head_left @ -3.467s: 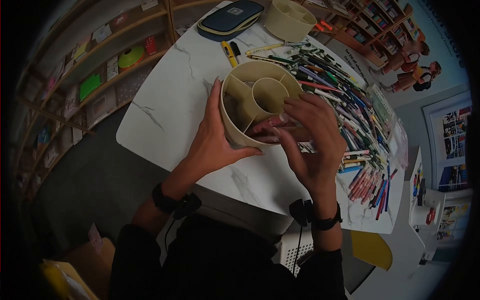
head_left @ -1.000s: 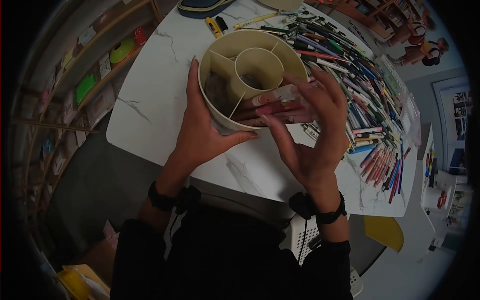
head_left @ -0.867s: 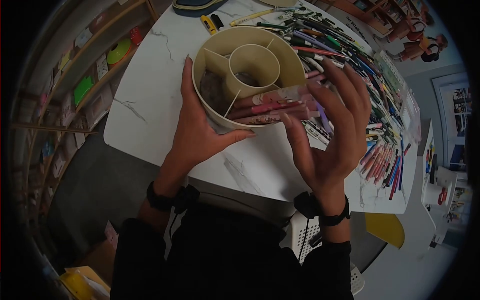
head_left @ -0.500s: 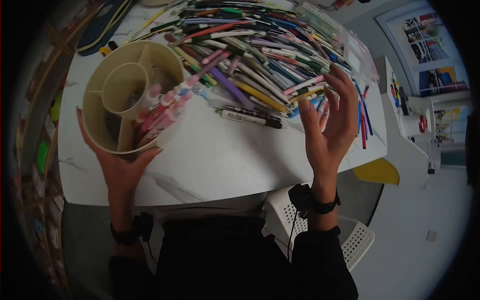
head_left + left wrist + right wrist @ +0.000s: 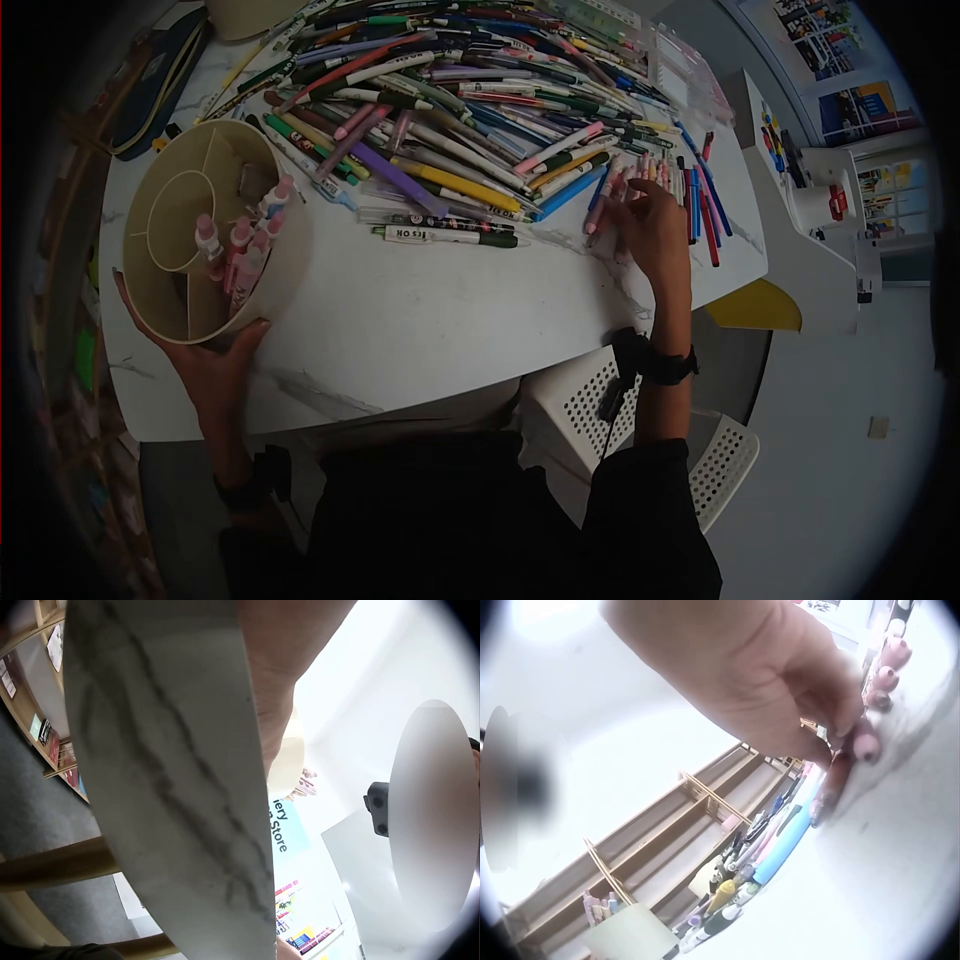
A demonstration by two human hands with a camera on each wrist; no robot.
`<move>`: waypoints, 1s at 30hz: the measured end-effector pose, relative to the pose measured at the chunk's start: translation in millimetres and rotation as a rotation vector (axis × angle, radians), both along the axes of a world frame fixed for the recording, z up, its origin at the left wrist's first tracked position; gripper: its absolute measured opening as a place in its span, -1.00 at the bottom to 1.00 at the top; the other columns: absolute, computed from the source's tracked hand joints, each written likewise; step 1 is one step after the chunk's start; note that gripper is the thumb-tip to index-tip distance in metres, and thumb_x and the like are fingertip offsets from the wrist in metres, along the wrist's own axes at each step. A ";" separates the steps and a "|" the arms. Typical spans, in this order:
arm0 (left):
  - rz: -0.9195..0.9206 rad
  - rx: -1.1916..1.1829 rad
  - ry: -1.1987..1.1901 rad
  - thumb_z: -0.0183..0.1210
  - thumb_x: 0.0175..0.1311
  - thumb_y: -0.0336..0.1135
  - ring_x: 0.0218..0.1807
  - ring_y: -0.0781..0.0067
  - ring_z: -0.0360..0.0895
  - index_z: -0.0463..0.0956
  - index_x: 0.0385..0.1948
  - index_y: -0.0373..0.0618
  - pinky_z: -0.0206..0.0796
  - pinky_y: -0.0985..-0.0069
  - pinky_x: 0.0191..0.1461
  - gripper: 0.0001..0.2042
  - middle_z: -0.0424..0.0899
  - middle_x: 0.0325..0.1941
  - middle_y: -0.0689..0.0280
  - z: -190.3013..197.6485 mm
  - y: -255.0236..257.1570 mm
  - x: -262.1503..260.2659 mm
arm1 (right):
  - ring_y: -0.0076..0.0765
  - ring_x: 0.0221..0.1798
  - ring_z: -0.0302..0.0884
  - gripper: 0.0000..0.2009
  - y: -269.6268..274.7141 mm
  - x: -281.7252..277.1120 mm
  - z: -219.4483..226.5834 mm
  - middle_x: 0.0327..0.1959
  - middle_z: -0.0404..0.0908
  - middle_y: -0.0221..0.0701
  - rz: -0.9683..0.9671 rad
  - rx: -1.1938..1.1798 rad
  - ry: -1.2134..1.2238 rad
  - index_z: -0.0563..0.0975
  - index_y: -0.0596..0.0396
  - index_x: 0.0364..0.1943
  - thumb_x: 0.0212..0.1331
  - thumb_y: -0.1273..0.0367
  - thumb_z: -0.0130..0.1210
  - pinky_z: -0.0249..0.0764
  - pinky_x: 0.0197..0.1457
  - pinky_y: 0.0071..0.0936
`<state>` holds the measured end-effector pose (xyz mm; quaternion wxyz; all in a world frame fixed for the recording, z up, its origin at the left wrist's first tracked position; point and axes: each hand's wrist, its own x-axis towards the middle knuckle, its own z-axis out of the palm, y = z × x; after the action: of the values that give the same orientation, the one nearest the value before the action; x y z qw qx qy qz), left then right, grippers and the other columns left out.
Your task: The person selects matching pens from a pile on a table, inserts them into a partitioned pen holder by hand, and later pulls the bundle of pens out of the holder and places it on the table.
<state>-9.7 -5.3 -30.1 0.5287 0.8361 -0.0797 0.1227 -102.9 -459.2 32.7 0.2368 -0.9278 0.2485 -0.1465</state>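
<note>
A cream round organizer cup (image 5: 285, 290) with inner dividers is tilted at the left of the head view, with several pink pens (image 5: 238, 250) in one compartment. Around its lower side curl the thumb and fingers of my left hand (image 5: 205, 370); in the left wrist view the cup (image 5: 287, 761) shows behind the hand (image 5: 277, 667). My right hand (image 5: 655, 235) is at the pink pens on the table's right part, fingertips bent down. The right wrist view has this hand (image 5: 757, 682) pinching a pink pen (image 5: 866, 746), with a darker pink pen (image 5: 832, 791) beside it.
A wide pile of mixed pens (image 5: 450, 100) covers the table's far side. Blue and red pens (image 5: 706, 205) lie right of my right hand. A dark pencil case (image 5: 165, 85) and another cream container (image 5: 250, 15) stand at the far left.
My left hand and the cup moved left, and the cup's pink pens now stand deeper inside. My right hand let go of them, moved right and lowered its fingers onto the loose pink pens.
</note>
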 end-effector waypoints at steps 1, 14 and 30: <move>0.012 0.015 -0.002 0.47 -0.18 -0.39 0.38 0.14 0.19 -0.30 0.44 -0.06 0.10 0.29 0.39 0.16 0.11 0.42 0.05 5.5 -5.1 0.1 | -0.26 -0.57 0.64 -0.68 -1.2 2.3 1.7 -0.56 0.64 -0.14 0.018 0.000 0.030 0.52 0.40 -0.12 0.12 0.40 0.21 0.46 -0.48 -0.44; -0.201 -0.122 -0.102 0.60 -0.29 -0.27 0.38 0.07 0.21 -0.54 0.40 -0.18 0.25 0.16 0.35 0.37 -0.02 0.41 -0.09 27.1 -17.9 6.6 | -0.27 -0.70 0.57 -0.31 21.5 39.9 41.5 -0.50 0.62 -0.16 -0.236 0.316 0.341 0.10 0.19 0.34 0.06 0.59 0.08 0.40 -0.77 -0.38; -0.116 0.563 -0.668 0.56 -0.38 0.04 0.47 -0.35 -0.16 0.34 0.27 0.35 -0.01 -0.27 0.36 -0.06 -0.07 0.48 -0.02 48.4 -22.6 6.4 | -0.40 -0.44 0.64 -0.23 59.9 14.8 55.4 -0.37 0.60 -0.21 0.124 0.381 -0.399 -0.06 0.00 0.47 0.20 0.48 0.09 0.52 -0.47 -0.55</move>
<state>-3.3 -28.0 18.3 0.2316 0.8562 -0.3235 0.3297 -88.0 -399.3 88.1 0.4599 -0.8327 0.1626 -0.2619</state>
